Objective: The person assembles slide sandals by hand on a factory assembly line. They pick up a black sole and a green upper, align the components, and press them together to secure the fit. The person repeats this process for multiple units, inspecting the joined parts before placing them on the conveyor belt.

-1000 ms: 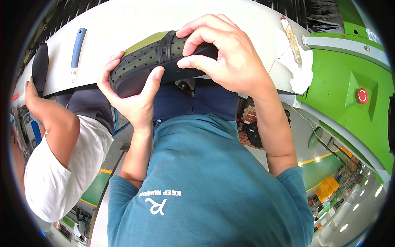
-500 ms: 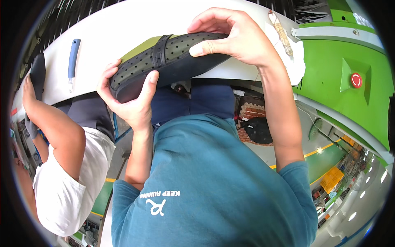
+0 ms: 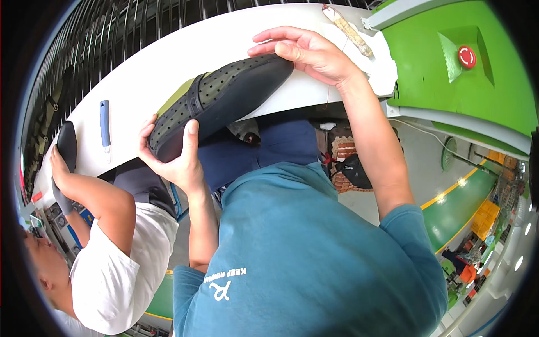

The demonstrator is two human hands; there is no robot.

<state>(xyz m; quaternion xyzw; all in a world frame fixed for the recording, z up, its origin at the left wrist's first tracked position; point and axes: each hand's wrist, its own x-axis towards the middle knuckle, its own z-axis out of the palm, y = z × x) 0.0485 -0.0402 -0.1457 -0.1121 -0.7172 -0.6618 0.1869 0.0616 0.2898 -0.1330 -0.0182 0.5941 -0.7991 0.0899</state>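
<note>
Head view: dark shoe (image 3: 233, 98) gripped at the near edge of the white table (image 3: 132, 76)

The left hand (image 3: 181, 167) grasps the shoe's left end between thumb and fingers. The right hand (image 3: 327, 60), loosely spread, is at the tapering right end; firm contact cannot be told. White lettering marks the teal shirt (image 3: 320, 241). The shoe's long axis slants from lower left to upper right, sole toward the wearer.

Some fingers of left hand (image 3: 182, 165) hidden behind shoe (image 3: 236, 92). Shoe's far side out of sight; whether right hand (image 3: 317, 56) touches tip, cannot tell. Yellow-green piece (image 3: 178, 96) beyond left hand mostly covered by shoe. Green machine (image 3: 426, 78) right of right hand cut off by top edge. Clutter (image 3: 467, 272) far below right hand too small to tell.
</note>
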